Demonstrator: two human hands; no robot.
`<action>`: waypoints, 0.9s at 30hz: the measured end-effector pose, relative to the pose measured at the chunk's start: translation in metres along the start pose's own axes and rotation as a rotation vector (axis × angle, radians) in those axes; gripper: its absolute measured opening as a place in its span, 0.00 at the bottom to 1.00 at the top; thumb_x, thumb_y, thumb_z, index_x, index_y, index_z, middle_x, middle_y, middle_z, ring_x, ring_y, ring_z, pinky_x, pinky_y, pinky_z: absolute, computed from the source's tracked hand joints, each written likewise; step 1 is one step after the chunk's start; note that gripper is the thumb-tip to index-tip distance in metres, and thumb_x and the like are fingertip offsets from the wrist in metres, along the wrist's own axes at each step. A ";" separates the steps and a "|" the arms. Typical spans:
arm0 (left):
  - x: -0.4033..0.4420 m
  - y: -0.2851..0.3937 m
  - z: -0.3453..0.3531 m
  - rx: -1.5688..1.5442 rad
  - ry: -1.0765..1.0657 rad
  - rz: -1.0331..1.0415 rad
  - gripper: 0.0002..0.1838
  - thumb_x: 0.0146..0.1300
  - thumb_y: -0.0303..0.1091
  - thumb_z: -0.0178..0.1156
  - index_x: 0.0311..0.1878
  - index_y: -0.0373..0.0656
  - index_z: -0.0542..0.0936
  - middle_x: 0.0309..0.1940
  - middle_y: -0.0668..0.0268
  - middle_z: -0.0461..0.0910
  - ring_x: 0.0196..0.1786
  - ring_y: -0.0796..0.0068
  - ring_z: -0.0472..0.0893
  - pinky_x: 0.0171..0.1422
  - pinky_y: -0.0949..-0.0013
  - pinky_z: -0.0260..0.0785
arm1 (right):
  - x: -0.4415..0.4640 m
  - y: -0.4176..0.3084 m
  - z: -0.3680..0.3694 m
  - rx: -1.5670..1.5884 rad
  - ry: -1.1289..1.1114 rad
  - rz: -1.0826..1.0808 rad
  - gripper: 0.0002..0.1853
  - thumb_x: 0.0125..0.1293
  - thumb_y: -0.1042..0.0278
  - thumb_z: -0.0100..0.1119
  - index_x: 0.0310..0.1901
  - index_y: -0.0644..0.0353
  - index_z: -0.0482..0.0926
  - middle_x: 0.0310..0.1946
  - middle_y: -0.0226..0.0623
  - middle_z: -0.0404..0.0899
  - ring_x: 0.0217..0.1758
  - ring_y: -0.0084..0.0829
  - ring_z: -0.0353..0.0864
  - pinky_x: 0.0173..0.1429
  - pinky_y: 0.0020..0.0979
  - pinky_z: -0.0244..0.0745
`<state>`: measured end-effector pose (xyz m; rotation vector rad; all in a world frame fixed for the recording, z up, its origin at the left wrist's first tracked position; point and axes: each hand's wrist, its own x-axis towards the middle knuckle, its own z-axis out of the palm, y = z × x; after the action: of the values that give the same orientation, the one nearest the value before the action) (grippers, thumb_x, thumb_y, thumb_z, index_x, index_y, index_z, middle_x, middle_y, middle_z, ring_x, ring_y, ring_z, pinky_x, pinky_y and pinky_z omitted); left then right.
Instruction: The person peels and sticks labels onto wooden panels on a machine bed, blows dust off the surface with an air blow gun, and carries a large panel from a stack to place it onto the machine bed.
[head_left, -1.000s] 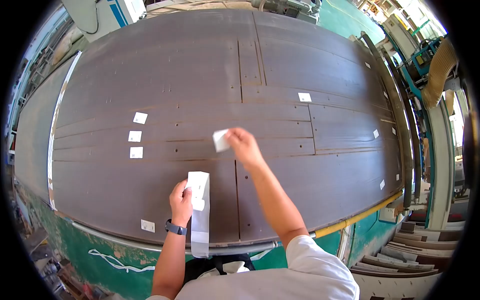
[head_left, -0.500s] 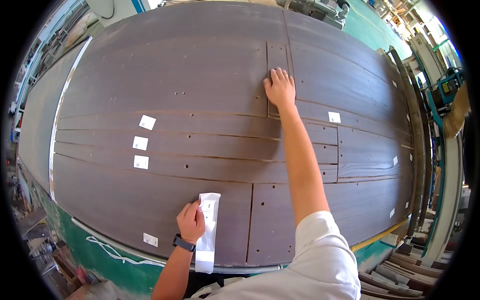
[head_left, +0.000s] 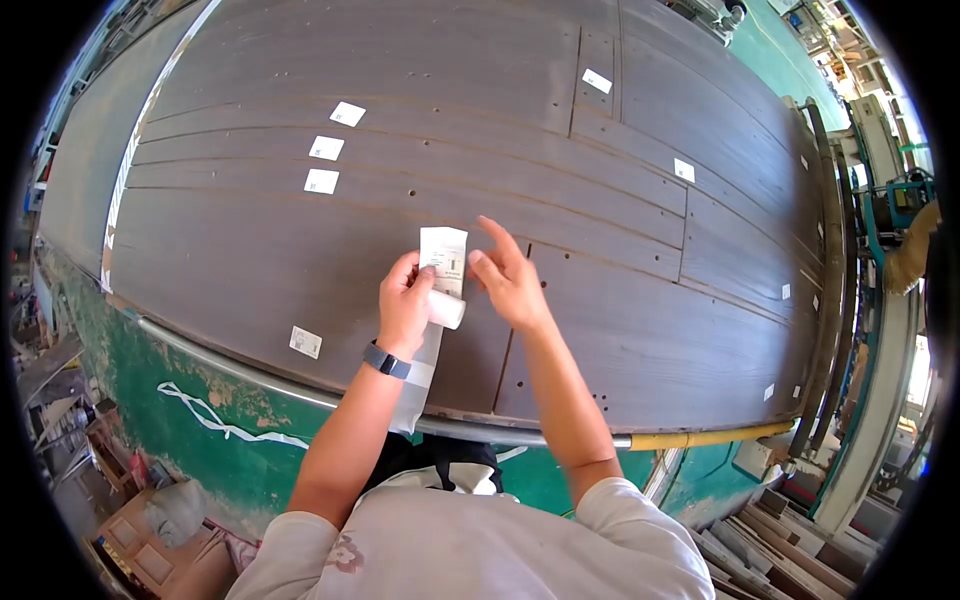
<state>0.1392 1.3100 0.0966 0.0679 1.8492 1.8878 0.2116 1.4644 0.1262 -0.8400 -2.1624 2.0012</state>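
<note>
My left hand is closed on a strip of white printed labels, thumb on its face. The strip curls over below the thumb, and its backing tail hangs past the front edge of the board. Just right of the strip is my right hand, fingers apart, with nothing visible in it. Both hands are above a large dark brown board cut into panels by narrow grooves. A white label lies on a narrow panel at the back.
Three labels sit in a group at left, with another label near the front edge. A metal rail runs along the front, continuing as a yellow section. Machinery stands at right; stacked boards are at lower right.
My right hand has come back from the narrow far panel, where a label now shows, to beside the strip. My left hand has raised the strip. The view has shifted toward the front edge.
</note>
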 end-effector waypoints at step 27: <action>-0.020 -0.038 -0.160 0.863 0.207 0.509 0.11 0.61 0.23 0.56 0.46 0.35 0.79 0.36 0.52 0.80 0.39 0.48 0.80 0.45 0.54 0.73 | 0.258 -0.031 -0.021 -1.019 0.658 -0.670 0.11 0.64 0.62 0.59 0.27 0.57 0.82 0.28 0.44 0.82 0.31 0.47 0.83 0.34 0.46 0.76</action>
<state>0.1101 1.1530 0.0535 0.7053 2.8702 1.2375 -0.0081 1.5964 0.0805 -0.5513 -2.4269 0.1996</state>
